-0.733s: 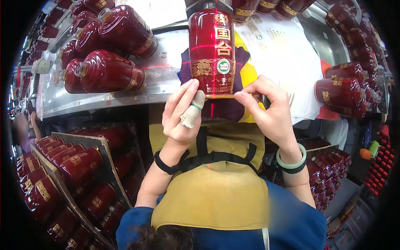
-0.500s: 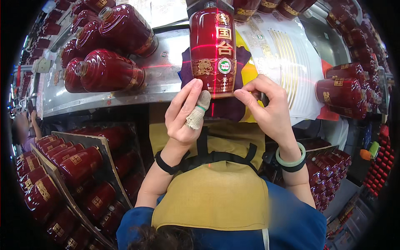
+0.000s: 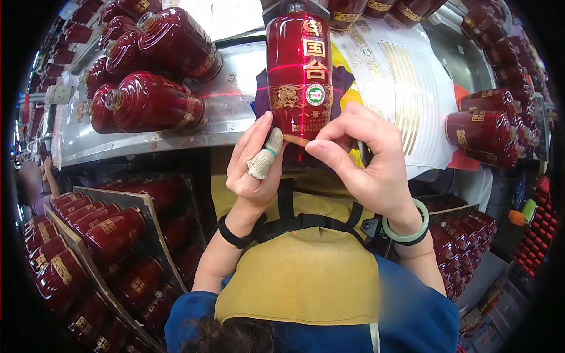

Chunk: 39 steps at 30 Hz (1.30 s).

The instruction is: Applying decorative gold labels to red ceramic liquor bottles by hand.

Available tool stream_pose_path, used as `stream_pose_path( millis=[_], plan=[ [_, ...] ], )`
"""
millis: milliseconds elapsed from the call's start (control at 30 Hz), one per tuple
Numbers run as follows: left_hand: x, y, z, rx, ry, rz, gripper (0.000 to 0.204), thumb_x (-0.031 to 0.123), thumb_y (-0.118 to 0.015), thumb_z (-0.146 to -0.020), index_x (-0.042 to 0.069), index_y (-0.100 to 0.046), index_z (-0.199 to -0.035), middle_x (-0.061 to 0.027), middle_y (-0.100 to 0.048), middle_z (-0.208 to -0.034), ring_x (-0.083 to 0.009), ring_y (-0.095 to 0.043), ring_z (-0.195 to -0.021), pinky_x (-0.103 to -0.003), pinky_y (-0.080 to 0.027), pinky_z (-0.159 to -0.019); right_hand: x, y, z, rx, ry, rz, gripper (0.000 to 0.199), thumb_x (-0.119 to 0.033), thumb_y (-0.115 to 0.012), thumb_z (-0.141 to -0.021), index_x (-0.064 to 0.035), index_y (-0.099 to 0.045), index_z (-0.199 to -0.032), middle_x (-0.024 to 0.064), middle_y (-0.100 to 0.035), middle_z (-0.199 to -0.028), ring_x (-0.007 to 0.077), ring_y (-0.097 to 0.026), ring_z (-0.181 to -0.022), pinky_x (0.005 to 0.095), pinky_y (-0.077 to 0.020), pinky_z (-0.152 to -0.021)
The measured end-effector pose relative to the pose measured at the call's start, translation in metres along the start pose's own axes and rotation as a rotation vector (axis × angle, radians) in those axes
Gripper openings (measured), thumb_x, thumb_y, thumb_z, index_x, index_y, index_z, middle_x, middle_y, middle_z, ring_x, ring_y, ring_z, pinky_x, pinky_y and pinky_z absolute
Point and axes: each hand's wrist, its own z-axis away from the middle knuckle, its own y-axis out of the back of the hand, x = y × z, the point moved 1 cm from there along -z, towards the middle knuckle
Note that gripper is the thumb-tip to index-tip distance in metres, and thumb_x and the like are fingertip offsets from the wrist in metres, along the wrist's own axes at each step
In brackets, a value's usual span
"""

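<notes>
A dark red bottle [image 3: 286, 70] with gold lettering and a round green-and-white seal lies in front of me, its base toward me, on a purple cloth [image 3: 343, 79]. Across its base edge runs a narrow gold strip [image 3: 296, 140], slightly slanted. My left hand [image 3: 254, 167] is at the lower left of the bottle, its thumb in a knitted finger cover [image 3: 263, 163] with a green band. That thumb and the fingers close at the strip's left end. My right hand [image 3: 376, 162] pinches the right end between thumb and bent index finger. Something dark shows under its other fingers.
A sheet of gold strips [image 3: 400, 88] lies right of the bottle. More red bottles stand on the metal table [image 3: 235, 115] at left, and at right [image 3: 482, 129]. Bottle racks [image 3: 147, 235] sit below on both sides. Red laser lines cross the bottle. Another person's arm [image 3: 50, 176] shows far left.
My right hand has moved left and slightly down, and the gold strip now shows stretched between my hands. My left hand has shifted a little down and left.
</notes>
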Motion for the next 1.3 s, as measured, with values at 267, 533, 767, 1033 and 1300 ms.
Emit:
stream_pose_path(
  millis=[267,533,767,1033,1300],
  plan=[
    [0.0,-0.001,-0.002,-0.011,-0.105,-0.071,0.029,-0.015,-0.078,-0.076,-0.009,-0.075,-0.104,-0.0213,-0.075,-0.114,-0.0347,-0.074,-0.103,-0.038,-0.063,-0.088,0.011,0.017,0.011,0.029,-0.139,0.138,0.015,-0.011,-0.083,-0.085,-0.0005,-0.072,-0.084,0.0069,-0.059,-0.073,0.0186,-0.055,-0.065,0.0323,-0.0428,-0.061],
    [0.003,0.001,-0.001,-0.055,-0.139,-0.133,0.031,-0.015,-0.077,-0.074,-0.011,-0.074,-0.104,-0.0213,-0.074,-0.118,-0.0348,-0.072,-0.107,-0.039,-0.063,-0.089,0.036,0.015,0.018,0.053,-0.195,0.171,0.019,-0.015,-0.081,-0.087,0.0007,-0.071,-0.085,0.0087,-0.06,-0.074,0.0203,-0.057,-0.067,0.0343,-0.0443,-0.064],
    [0.014,-0.003,-0.006,-0.026,-0.159,-0.111,0.024,-0.012,-0.077,-0.079,-0.01,-0.074,-0.103,-0.0186,-0.074,-0.118,-0.034,-0.071,-0.109,-0.039,-0.063,-0.089,0.032,0.015,0.018,0.041,-0.193,0.174,0.019,-0.015,-0.081,-0.088,0.0008,-0.071,-0.085,0.0089,-0.06,-0.073,0.0194,-0.057,-0.067,0.0338,-0.0444,-0.063],
    [0.001,-0.005,-0.006,-0.009,-0.03,0.053,0.034,-0.01,-0.082,-0.077,-0.009,-0.072,-0.11,-0.0192,-0.074,-0.117,-0.0349,-0.073,-0.106,-0.039,-0.062,-0.092,0.028,0.016,0.017,0.042,-0.157,0.163,0.018,-0.014,-0.081,-0.087,0.0,-0.071,-0.083,0.0089,-0.059,-0.073,0.0206,-0.056,-0.065,0.0343,-0.0423,-0.062],
    [-0.002,-0.005,0.001,-0.009,-0.029,0.088,0.043,-0.015,-0.075,-0.082,-0.012,-0.067,-0.124,-0.0235,-0.071,-0.124,-0.0334,-0.07,-0.114,-0.039,-0.057,-0.1,0.033,0.012,0.017,0.049,-0.152,0.157,0.018,-0.015,-0.081,-0.087,-0.0002,-0.07,-0.083,0.0088,-0.058,-0.071,0.0211,-0.053,-0.064,0.0353,-0.0413,-0.062]
  ],
)
